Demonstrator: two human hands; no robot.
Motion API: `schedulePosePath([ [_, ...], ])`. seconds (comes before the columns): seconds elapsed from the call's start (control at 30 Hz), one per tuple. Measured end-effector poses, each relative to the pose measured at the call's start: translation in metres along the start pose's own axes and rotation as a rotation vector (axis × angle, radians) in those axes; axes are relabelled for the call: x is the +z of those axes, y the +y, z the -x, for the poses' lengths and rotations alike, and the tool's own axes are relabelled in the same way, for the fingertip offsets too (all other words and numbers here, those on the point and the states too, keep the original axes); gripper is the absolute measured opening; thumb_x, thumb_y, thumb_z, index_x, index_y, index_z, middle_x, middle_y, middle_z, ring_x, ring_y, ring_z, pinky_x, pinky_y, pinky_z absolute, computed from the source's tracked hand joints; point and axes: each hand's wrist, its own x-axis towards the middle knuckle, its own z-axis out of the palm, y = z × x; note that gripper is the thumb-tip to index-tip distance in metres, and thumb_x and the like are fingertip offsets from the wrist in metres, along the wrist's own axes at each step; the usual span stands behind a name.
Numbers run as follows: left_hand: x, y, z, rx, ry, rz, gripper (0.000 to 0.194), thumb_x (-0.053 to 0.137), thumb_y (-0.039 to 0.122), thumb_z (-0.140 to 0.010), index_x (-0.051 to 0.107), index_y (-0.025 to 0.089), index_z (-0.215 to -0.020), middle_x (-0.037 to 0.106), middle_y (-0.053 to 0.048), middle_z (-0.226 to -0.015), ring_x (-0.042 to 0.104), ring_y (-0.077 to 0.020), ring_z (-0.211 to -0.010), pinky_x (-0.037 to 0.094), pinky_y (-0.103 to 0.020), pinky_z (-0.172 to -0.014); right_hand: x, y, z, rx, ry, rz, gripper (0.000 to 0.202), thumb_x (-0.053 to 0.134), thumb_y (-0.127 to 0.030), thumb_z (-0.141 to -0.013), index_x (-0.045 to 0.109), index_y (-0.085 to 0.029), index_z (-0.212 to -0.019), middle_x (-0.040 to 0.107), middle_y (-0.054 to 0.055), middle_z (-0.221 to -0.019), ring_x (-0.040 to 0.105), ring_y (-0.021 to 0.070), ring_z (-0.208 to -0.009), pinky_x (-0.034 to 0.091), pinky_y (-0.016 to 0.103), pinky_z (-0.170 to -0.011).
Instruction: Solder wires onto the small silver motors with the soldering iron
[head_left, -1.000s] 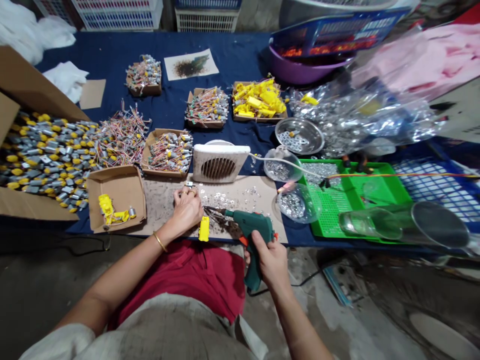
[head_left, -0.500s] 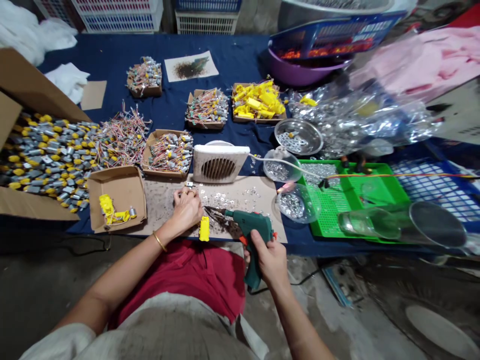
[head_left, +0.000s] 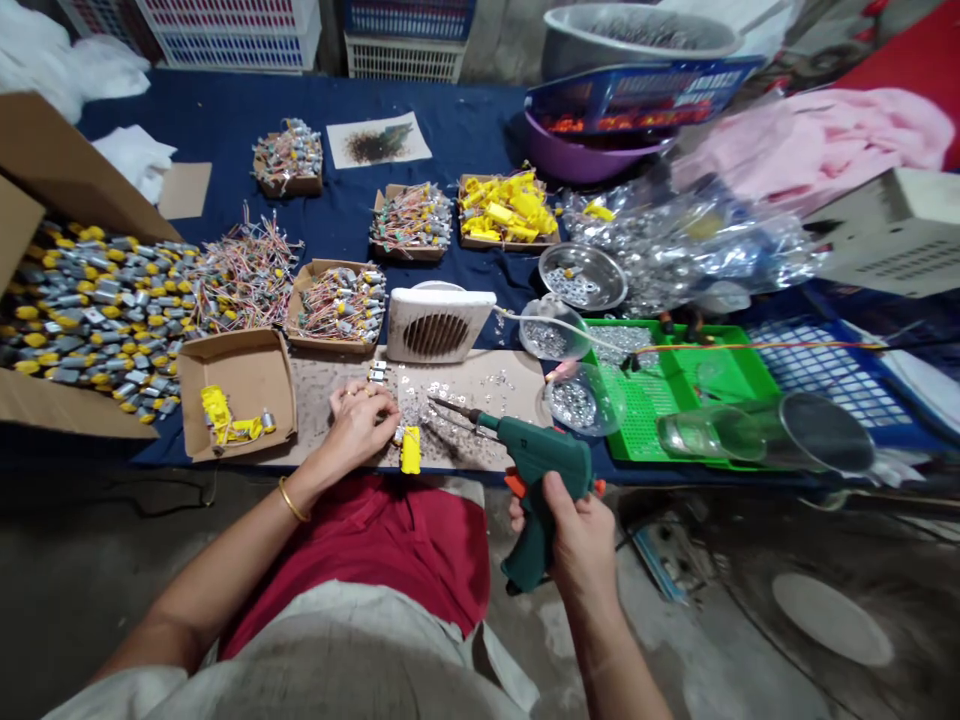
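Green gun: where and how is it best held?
Probably by the handle, from the right, as the right hand does: the handle juts off the body, while the orange trigger and dark tip lie on the left, away from the palm.

1. A long table (head_left: 217,105) runs left to right across the scene, spread with a creased dark blue cloth (head_left: 491,112).
2. Past its far edge, a strip of dull grey wall (head_left: 499,48) shows right of the crates.
3. Slatted plastic crates stand along the far side: a white crate (head_left: 232,48) at left, then a blue crate (head_left: 409,22) above a cream crate (head_left: 405,62).
4. A red surface (head_left: 919,80) slants across the far right corner.
5. The grey floor (head_left: 82,600) is stained, with paler patches near right.
6. A pale oval disc (head_left: 832,618) lies low at right.
7. Light is dim at near left, brighter over the table.
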Motion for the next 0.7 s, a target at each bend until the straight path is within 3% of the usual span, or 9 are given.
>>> schedulePosePath([
  [0.33,-0.007,-0.018,0.006,0.354,-0.285,0.057,0.017,0.05,0.029,-0.093,0.067,0.025,-0.093,0.07,-0.001,-0.112,0.048,-0.0216,-0.119,0.018,-0.042,-0.105,-0.006,0.014,0.022,-0.019,0.043,0.043,0.055,0.073,-0.068,-0.063,0.071,-0.014,-0.069,0.067,0.009,-0.056,0.057,0.0185,-0.039,0.048,0.028,-0.036],
  [0.6,-0.008,-0.023,0.003,0.364,-0.242,0.048,0.018,0.051,0.03,-0.093,0.068,0.024,-0.09,0.068,-0.001,-0.114,0.045,-0.0217,-0.122,0.016,-0.042,-0.105,-0.002,0.015,0.034,-0.087,0.068,0.176,0.06,0.068,-0.073,-0.064,0.067,-0.014,-0.059,0.065,0.01,-0.052,0.056,0.0187,-0.039,0.048,0.028,-0.037],
  [0.7,-0.011,-0.02,0.003,0.322,-0.175,0.042,0.017,0.053,0.03,-0.092,0.069,0.024,-0.089,0.067,-0.001,-0.115,0.044,-0.0224,-0.121,0.019,-0.041,-0.104,-0.001,0.017,0.037,-0.105,0.07,0.21,0.06,0.067,-0.073,-0.066,0.067,-0.013,-0.057,0.064,0.01,-0.051,0.057,0.0185,-0.04,0.048,0.027,-0.038],
])
